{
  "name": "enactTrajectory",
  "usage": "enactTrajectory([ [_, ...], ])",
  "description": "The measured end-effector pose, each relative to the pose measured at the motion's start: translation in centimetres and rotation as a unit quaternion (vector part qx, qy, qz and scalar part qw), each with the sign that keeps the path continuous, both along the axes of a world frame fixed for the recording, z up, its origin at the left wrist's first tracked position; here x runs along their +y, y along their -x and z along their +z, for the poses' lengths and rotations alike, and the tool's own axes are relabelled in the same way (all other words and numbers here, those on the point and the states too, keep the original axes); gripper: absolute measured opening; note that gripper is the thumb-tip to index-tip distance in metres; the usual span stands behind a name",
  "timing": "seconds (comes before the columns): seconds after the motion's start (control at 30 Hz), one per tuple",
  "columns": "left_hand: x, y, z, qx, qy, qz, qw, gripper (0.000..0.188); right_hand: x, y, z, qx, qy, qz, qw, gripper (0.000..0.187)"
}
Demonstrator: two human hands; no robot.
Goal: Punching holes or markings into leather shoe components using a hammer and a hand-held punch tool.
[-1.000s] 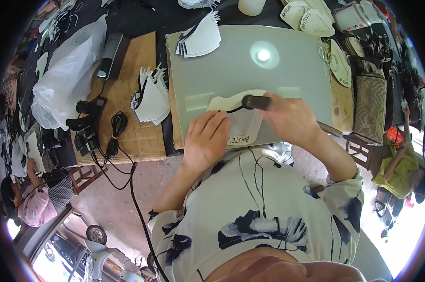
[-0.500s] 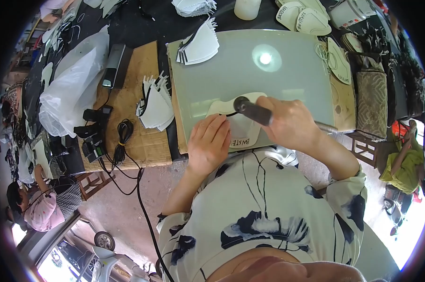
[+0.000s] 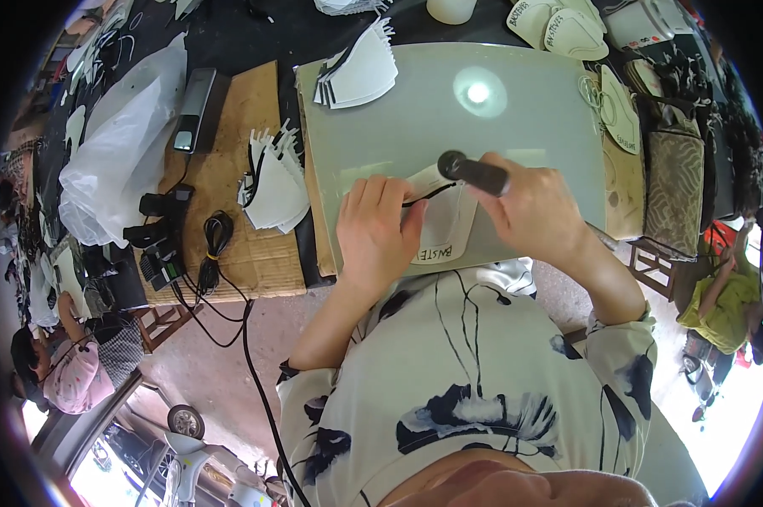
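Note:
My right hand (image 3: 537, 207) is wrapped round a hammer, its dark cylindrical head (image 3: 483, 177) over the far edge of the work and its handle end showing past my wrist. Below it, on the grey-green board (image 3: 533, 110), lies a cream template (image 3: 461, 241) with lettering on its near end. A white piece with black edging (image 3: 440, 221) rests on this template. My left hand (image 3: 373, 228) is at the left end of the black edging, which runs between thumb and forefinger. The fingers partly hide the template and the white piece.
Stacks of black-edged white pieces (image 3: 360, 76) (image 3: 276, 190) lie on the board and on cardboard (image 3: 229, 220) to its left. Coiled cable (image 3: 217, 241) and a plastic bag (image 3: 124, 160) are further left. Cream templates (image 3: 571, 34) and a patterned pouch (image 3: 675, 190) lie right.
The hammer and my right hand have shifted slightly right and away from me. My left hand has turned, its thumb now spread toward the edging. The board appears slightly higher in view.

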State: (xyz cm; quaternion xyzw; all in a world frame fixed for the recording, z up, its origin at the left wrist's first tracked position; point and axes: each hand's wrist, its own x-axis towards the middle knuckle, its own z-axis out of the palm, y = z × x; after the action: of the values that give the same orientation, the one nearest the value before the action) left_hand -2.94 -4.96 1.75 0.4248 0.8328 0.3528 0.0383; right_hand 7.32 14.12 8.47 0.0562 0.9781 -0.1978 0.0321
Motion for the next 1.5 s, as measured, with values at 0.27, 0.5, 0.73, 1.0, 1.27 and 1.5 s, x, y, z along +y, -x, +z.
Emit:
enactTrajectory([
  [0.27, -0.8, 1.6, -0.2, -0.151, -0.12, 0.026, 0.981, 0.019, 4.6, -1.2, -5.0, 0.159, -0.154, -0.215, 0.951, 0.02],
  [0.5, -1.5, 2.5, 1.8, -0.044, 0.041, -0.037, 0.998, 0.018, 1.8, -2.9, -3.5, 0.215, -0.062, -0.13, 0.966, 0.064],
  [0.73, -1.1, 2.9, 1.5, -0.006, 0.077, -0.06, 0.995, 0.011, -2.4, -3.1, -5.2, 0.155, 0.048, -0.052, 0.985, 0.079],
  [1.0, -0.3, 0.7, 1.5, -0.061, 0.037, -0.066, 0.995, 0.018, -3.4, -3.0, -5.3, 0.15, 0.052, -0.1, 0.982, 0.079],
  [1.27, -4.5, 5.7, 3.2, -0.112, -0.402, 0.158, 0.895, 0.027, -3.0, -3.0, -5.3, 0.161, 0.032, -0.125, 0.978, 0.074],
  [1.5, -6.7, 7.6, 0.5, 0.26, -0.122, 0.255, 0.923, 0.027, -2.1, -1.7, -6.0, 0.168, 0.025, -0.126, 0.977, 0.071],
])
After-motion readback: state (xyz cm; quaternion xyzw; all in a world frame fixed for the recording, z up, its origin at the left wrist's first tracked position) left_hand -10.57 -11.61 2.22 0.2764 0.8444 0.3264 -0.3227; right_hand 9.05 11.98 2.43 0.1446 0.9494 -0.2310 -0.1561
